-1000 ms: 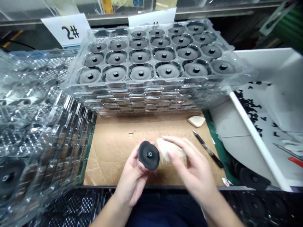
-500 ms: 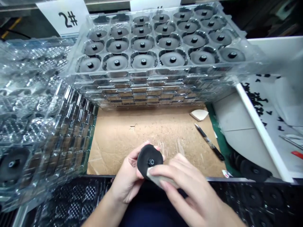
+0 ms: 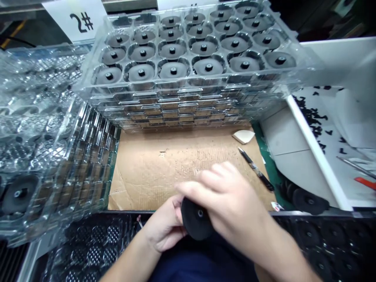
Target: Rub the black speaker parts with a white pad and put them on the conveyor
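Observation:
My left hand [image 3: 163, 227] grips the edge of a round black disc [image 3: 196, 225] with a small raised hub at its centre. The disc is tilted, low in front of my body. Over its upper right part lies my right hand [image 3: 232, 199], fingers curled and slightly blurred. The pale wedge-shaped pad that showed in my right fingers earlier is now hidden behind them. A similar pale wedge-shaped pad [image 3: 244, 136] rests on the cardboard [image 3: 152, 172] beyond my hands, close to a black pen [image 3: 256, 169].
Stacked clear trays [image 3: 176, 88] with black discs in their pockets stand at the back, beside a "2#" sign [image 3: 80, 19]. More clear trays [image 3: 38, 129] rise at left. Small black pieces [image 3: 313, 121] lie in a white bin at right. Dark trays [image 3: 94, 239] sit below the cardboard.
My right hand has moved up and over the disc, covering its upper part. The disc has shifted slightly right and down. The pale pad has gone out of sight.

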Demonstrator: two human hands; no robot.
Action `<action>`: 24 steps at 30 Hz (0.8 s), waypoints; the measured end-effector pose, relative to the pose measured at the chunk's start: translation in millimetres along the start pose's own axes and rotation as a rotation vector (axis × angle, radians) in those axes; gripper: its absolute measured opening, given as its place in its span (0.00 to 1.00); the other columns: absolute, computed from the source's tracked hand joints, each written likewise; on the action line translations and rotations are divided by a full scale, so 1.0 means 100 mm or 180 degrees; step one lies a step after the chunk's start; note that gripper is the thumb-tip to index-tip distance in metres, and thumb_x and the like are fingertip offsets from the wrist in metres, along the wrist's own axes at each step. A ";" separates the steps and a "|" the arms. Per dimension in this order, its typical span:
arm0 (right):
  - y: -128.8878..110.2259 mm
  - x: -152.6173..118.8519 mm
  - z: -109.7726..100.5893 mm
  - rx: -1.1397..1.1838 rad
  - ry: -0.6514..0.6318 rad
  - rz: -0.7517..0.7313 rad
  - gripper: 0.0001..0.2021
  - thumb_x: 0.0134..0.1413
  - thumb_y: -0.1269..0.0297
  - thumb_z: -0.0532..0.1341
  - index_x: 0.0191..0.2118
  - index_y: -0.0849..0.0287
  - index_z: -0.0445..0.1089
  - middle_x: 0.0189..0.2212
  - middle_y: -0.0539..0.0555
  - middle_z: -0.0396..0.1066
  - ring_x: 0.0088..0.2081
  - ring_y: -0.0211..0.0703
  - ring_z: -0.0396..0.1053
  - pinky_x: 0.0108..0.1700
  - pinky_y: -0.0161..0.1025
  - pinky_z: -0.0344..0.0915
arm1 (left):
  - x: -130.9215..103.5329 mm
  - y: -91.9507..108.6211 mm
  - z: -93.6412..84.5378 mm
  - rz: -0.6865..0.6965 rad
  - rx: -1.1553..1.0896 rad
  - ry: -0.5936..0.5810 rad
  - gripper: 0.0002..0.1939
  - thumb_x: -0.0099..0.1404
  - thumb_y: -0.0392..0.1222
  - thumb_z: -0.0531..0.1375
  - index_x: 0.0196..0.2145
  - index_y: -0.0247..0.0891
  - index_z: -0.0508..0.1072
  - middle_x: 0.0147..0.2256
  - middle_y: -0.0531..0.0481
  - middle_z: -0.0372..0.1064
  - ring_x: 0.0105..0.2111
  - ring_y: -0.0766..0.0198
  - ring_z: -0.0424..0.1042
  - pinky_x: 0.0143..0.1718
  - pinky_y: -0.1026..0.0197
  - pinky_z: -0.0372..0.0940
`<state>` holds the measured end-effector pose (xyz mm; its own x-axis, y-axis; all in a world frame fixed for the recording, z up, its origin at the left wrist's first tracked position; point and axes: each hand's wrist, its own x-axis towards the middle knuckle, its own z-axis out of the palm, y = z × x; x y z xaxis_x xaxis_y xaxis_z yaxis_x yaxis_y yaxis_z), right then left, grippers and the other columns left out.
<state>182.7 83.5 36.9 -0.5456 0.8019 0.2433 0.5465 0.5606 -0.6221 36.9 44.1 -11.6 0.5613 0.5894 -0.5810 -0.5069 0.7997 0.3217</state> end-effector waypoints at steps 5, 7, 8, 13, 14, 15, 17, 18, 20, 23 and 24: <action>0.22 -0.09 0.08 0.0929 0.0537 0.0360 0.14 0.58 0.74 0.52 0.44 0.54 0.71 0.34 0.49 0.71 0.34 0.38 0.64 0.36 0.36 0.59 | 0.00 -0.07 -0.03 -0.0048 -0.0159 -0.0307 0.23 0.46 0.33 0.68 0.42 0.38 0.74 0.35 0.49 0.76 0.36 0.61 0.75 0.36 0.66 0.68; 0.38 -0.21 0.11 0.0994 0.1113 0.1230 0.12 0.59 0.70 0.54 0.45 0.53 0.70 0.40 0.50 0.71 0.39 0.38 0.67 0.39 0.36 0.62 | -0.01 -0.05 -0.02 -0.0026 -0.0352 -0.0472 0.26 0.45 0.37 0.70 0.44 0.40 0.73 0.41 0.47 0.75 0.39 0.57 0.75 0.38 0.63 0.70; 0.45 -0.29 0.14 0.1023 0.1224 0.1579 0.11 0.59 0.67 0.55 0.46 0.52 0.69 0.42 0.50 0.71 0.41 0.40 0.67 0.41 0.36 0.63 | -0.01 -0.04 -0.02 -0.0002 -0.0452 -0.0544 0.26 0.45 0.40 0.69 0.44 0.41 0.73 0.43 0.46 0.75 0.40 0.55 0.75 0.39 0.61 0.70; 0.55 -0.75 0.51 0.1237 0.0541 0.2045 0.13 0.58 0.61 0.54 0.47 0.54 0.69 0.45 0.54 0.72 0.46 0.45 0.69 0.45 0.41 0.67 | -0.01 0.01 -0.05 0.0085 -0.0604 -0.0593 0.27 0.46 0.45 0.68 0.45 0.38 0.72 0.45 0.43 0.73 0.43 0.52 0.73 0.39 0.60 0.71; 0.54 -0.83 0.59 0.1244 0.0438 0.2028 0.13 0.58 0.62 0.54 0.46 0.55 0.70 0.43 0.54 0.73 0.44 0.46 0.70 0.43 0.42 0.68 | 0.00 0.02 -0.07 0.0088 -0.0641 -0.0614 0.28 0.46 0.46 0.68 0.46 0.38 0.72 0.45 0.42 0.73 0.43 0.52 0.73 0.39 0.60 0.71; 0.54 -0.88 0.66 0.1237 0.0386 0.2011 0.13 0.57 0.62 0.54 0.46 0.56 0.70 0.42 0.55 0.73 0.43 0.46 0.71 0.42 0.42 0.68 | 0.01 0.02 -0.08 0.0086 -0.0687 -0.0648 0.28 0.46 0.46 0.68 0.46 0.38 0.71 0.46 0.42 0.72 0.44 0.52 0.73 0.39 0.59 0.71; 0.55 -0.94 0.72 0.1181 0.0382 0.2013 0.13 0.55 0.64 0.56 0.46 0.57 0.70 0.40 0.55 0.74 0.41 0.47 0.72 0.40 0.41 0.69 | 0.03 0.03 -0.10 0.0067 -0.0738 -0.0689 0.28 0.47 0.46 0.68 0.47 0.39 0.71 0.47 0.43 0.71 0.45 0.52 0.72 0.40 0.59 0.71; 0.55 -0.94 0.70 0.1132 0.0443 0.2035 0.13 0.55 0.64 0.56 0.45 0.57 0.69 0.39 0.55 0.74 0.39 0.46 0.72 0.38 0.40 0.69 | 0.03 0.03 -0.10 0.0063 -0.0736 -0.0697 0.28 0.47 0.46 0.67 0.47 0.40 0.70 0.47 0.44 0.71 0.45 0.53 0.72 0.41 0.59 0.70; 0.53 -0.86 0.57 0.1014 0.0695 0.2128 0.12 0.56 0.64 0.55 0.45 0.57 0.68 0.39 0.55 0.74 0.37 0.45 0.72 0.35 0.39 0.68 | 0.04 0.03 -0.09 0.0076 -0.0687 -0.0697 0.27 0.48 0.47 0.67 0.47 0.40 0.71 0.46 0.44 0.71 0.45 0.53 0.72 0.42 0.59 0.70; 0.35 -0.63 0.27 0.0737 0.1289 0.1808 0.11 0.59 0.65 0.54 0.47 0.54 0.66 0.42 0.53 0.71 0.41 0.43 0.69 0.39 0.39 0.64 | 0.05 0.01 -0.01 0.0156 -0.0462 -0.0561 0.28 0.45 0.49 0.68 0.45 0.41 0.72 0.44 0.46 0.73 0.42 0.55 0.73 0.43 0.60 0.68; 0.26 -0.53 0.17 0.0605 0.1385 0.1341 0.11 0.59 0.67 0.54 0.47 0.52 0.66 0.42 0.51 0.71 0.40 0.42 0.68 0.39 0.38 0.62 | 0.05 0.00 0.02 0.0187 -0.0280 -0.0392 0.28 0.44 0.49 0.68 0.45 0.41 0.72 0.42 0.47 0.74 0.41 0.57 0.74 0.43 0.61 0.68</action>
<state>215.4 51.8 -5.0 0.0218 0.9787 0.2041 0.5139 0.1642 -0.8420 40.7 47.2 -13.1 0.6023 0.6487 -0.4652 -0.5934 0.7537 0.2826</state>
